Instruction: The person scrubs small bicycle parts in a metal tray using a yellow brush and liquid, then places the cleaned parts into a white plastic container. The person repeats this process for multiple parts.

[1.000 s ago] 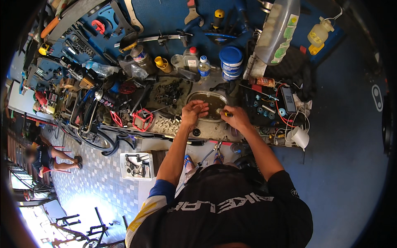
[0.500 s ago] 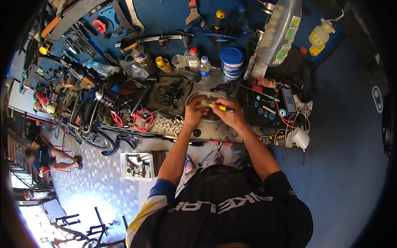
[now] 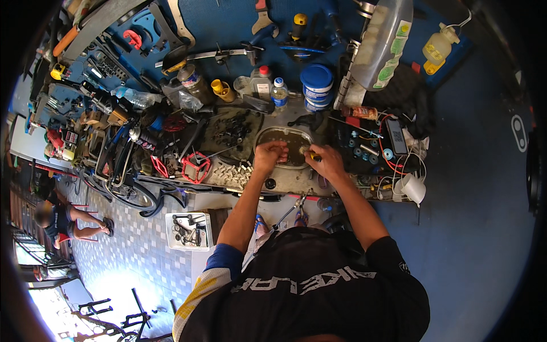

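Yellow-handled tool pinched in your right hand, you seem midway at the metal tray, left hand fingers curled, any grip unclear, pale pieces at its eight o'clock possibly done.

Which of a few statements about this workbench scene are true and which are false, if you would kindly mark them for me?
1. The right hand holds a tool with a yellow-and-black handle. True.
2. The oval tray lies to the right of the phone. False: it lies to the left.
3. A red pedal lies to the left of the left hand. True.
4. The white basket is empty. False: it holds several parts.
5. The hands are clasped together. False: they are apart.
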A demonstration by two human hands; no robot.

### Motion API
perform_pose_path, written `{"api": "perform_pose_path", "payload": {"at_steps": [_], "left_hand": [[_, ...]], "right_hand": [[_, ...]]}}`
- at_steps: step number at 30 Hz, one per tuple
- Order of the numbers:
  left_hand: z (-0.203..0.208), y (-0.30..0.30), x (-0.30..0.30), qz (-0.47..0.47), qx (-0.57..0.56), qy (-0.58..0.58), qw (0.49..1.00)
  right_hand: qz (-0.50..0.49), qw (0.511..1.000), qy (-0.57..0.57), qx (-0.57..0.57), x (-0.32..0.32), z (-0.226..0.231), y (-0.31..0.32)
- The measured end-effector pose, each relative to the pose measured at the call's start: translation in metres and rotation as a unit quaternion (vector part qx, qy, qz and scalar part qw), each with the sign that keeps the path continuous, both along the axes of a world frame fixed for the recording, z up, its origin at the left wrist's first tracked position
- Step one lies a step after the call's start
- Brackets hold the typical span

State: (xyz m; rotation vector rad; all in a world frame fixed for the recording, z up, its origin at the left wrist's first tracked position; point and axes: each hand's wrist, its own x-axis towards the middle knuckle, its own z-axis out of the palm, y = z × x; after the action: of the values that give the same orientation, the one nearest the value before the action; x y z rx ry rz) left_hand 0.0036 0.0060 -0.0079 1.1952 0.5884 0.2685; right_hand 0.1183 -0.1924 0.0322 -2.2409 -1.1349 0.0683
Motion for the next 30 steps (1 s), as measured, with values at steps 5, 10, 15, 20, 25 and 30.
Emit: {"api": "perform_pose_path", "payload": {"at_steps": [5, 10, 15, 20, 25, 30], "left_hand": [[-0.004, -0.007, 0.000, 0.032, 0.033, -0.038, 0.998], [0.008, -0.013, 0.002, 0.035, 0.133, -0.011, 0.990], [0.008, -0.010, -0.002, 0.039, 0.157, -0.020, 0.987], [0.010, -0.010, -0.003, 0.063, 0.090, -0.014, 0.994], [0.004, -0.005, -0.004, 0.082, 0.013, -0.041, 0.996], [0.015, -0.001, -0.003, 0.076, 0.005, -0.020, 0.997]], "right_hand": [[-0.093, 0.915, 0.369, 0.138, -0.007, 0.010, 0.022], [-0.085, 0.945, 0.292, 0.117, -0.011, 0.015, 0.039], [-0.073, 0.904, 0.398, 0.136, -0.014, 0.024, 0.036], [-0.026, 0.947, 0.297, 0.116, -0.015, 0.030, 0.032], [0.036, 0.964, 0.210, 0.160, -0.014, 0.029, 0.032], [0.069, 0.968, 0.169, 0.170, -0.003, 0.026, 0.031]]}}
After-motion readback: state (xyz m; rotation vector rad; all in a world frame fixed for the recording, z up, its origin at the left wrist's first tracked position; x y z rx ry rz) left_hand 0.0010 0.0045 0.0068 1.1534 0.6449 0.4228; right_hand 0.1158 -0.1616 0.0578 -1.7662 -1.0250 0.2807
